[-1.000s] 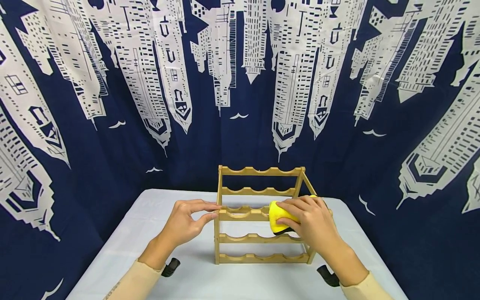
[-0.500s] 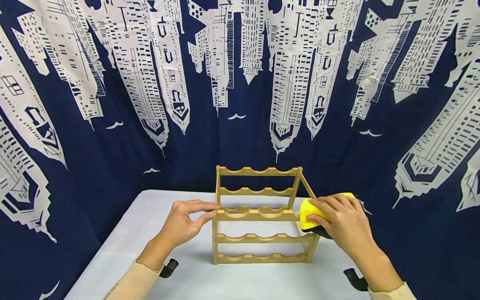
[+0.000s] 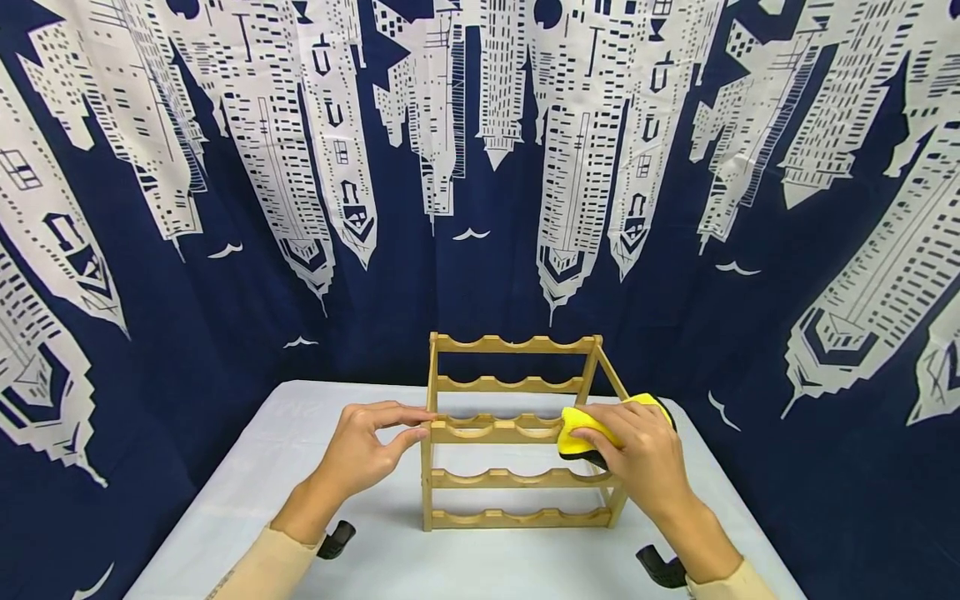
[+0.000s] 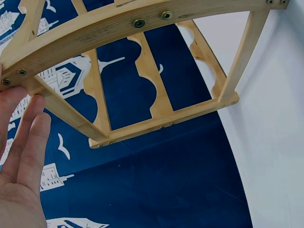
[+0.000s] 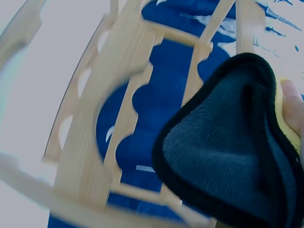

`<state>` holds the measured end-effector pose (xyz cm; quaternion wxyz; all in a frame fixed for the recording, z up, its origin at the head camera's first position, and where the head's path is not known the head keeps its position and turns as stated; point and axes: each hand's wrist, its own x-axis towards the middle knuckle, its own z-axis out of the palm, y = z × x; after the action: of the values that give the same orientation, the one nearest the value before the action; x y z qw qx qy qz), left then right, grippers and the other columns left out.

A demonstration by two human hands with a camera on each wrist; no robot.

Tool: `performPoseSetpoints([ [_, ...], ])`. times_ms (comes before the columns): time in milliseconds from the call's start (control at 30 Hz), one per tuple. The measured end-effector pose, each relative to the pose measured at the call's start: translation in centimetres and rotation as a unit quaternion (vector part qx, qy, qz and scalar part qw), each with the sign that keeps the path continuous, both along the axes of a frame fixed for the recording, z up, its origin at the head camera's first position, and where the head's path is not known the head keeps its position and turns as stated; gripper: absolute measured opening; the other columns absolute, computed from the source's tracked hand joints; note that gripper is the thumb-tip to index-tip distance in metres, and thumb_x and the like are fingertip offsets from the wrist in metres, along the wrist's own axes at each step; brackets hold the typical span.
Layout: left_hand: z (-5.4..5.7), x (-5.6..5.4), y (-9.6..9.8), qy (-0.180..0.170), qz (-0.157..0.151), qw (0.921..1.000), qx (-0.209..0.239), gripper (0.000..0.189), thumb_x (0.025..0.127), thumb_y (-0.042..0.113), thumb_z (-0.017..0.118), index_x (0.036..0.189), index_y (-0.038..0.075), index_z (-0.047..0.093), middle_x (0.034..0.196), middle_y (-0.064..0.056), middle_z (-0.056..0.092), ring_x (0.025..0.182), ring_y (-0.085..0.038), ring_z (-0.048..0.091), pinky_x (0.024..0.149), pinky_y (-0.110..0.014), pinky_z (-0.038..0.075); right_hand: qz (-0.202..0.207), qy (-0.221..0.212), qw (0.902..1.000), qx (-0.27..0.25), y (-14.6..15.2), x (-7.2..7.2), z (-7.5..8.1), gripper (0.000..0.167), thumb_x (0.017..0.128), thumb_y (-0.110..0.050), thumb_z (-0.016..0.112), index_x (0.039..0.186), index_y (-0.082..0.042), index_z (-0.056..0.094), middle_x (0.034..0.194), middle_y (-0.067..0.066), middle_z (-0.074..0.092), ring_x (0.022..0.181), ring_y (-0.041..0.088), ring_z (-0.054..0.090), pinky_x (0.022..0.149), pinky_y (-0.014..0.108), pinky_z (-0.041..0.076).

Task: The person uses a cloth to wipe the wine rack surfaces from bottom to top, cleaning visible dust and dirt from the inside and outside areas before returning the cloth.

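Observation:
A wooden wine rack [image 3: 495, 432] with scalloped rails stands on the white table in the head view. My left hand [image 3: 369, 443] pinches its front left post at the upper front rail; in the left wrist view the fingers [image 4: 29, 137] reach that corner. My right hand [image 3: 637, 450] grips a folded cleaning cloth [image 3: 588, 433], yellow on one face and dark with a black edge on the other. The cloth lies against the right end of the upper front rail and hides it. Its dark face [image 5: 213, 142] fills much of the right wrist view, close over the rack.
The white-covered table [image 3: 315, 467] ends just behind the rack. A dark blue curtain [image 3: 405, 308] printed with white buildings hangs at the back and both sides. Black wrist mounts [image 3: 336, 540] show beside both sleeves.
My right hand swept the cloth rightward past the rack's right end, then came back left onto the upper front rail. My left hand kept its place on the post.

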<state>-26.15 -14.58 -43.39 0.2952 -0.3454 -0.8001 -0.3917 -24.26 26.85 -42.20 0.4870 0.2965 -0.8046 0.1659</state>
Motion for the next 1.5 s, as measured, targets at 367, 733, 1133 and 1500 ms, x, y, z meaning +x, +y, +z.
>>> performPoseSetpoints([
  [367, 0.0, 0.1, -0.3, 0.007, 0.003, 1.0000, 0.002, 0.025, 0.097, 0.008, 0.095, 0.121, 0.017, 0.093, 0.116, 0.007, 0.091, 0.109, -0.017, 0.089, 0.100, -0.019, 0.069, 0.051, -0.010, 0.9986, 0.004, -6.7, -0.5, 0.4, 0.042, 0.081, -0.027, 0.102, 0.120, -0.016, 0.092, 0.109, 0.001, 0.092, 0.094, 0.024, 0.083, 0.086, 0.042, 0.065],
  [733, 0.4, 0.2, -0.5, -0.002, 0.005, 1.0000, -0.002, 0.027, 0.097, 0.008, 0.095, 0.122, 0.018, 0.093, 0.118, 0.004, 0.091, 0.110, -0.019, 0.089, 0.095, -0.044, 0.076, 0.077, 0.013, 0.9962, 0.038, -13.6, -1.0, 0.9, 0.040, 0.086, -0.036, 0.099, 0.121, -0.018, 0.092, 0.109, -0.003, 0.092, 0.098, 0.020, 0.084, 0.088, 0.037, 0.067],
  [1133, -0.2, 0.0, 0.1, -0.034, -0.020, 0.9991, 0.014, 0.028, 0.099, 0.009, 0.094, 0.124, 0.019, 0.091, 0.112, 0.006, 0.090, 0.106, -0.014, 0.088, 0.096, -0.040, 0.076, 0.131, -0.005, 0.9910, 0.026, -13.9, -1.5, 0.2, 0.044, 0.083, -0.030, 0.101, 0.125, -0.017, 0.091, 0.111, -0.003, 0.092, 0.099, 0.019, 0.082, 0.089, 0.039, 0.067],
  [1500, -0.3, 0.4, 0.0, -0.009, 0.004, 0.9998, 0.019, 0.027, 0.098, 0.001, 0.091, 0.121, 0.015, 0.090, 0.102, 0.005, 0.085, 0.100, -0.013, 0.084, 0.092, -0.042, 0.076, 0.166, 0.088, 0.9713, -0.145, -9.3, -0.5, 3.0, 0.044, 0.104, -0.043, 0.082, 0.122, -0.004, 0.090, 0.105, 0.012, 0.091, 0.092, 0.034, 0.082, 0.101, 0.021, 0.060],
])
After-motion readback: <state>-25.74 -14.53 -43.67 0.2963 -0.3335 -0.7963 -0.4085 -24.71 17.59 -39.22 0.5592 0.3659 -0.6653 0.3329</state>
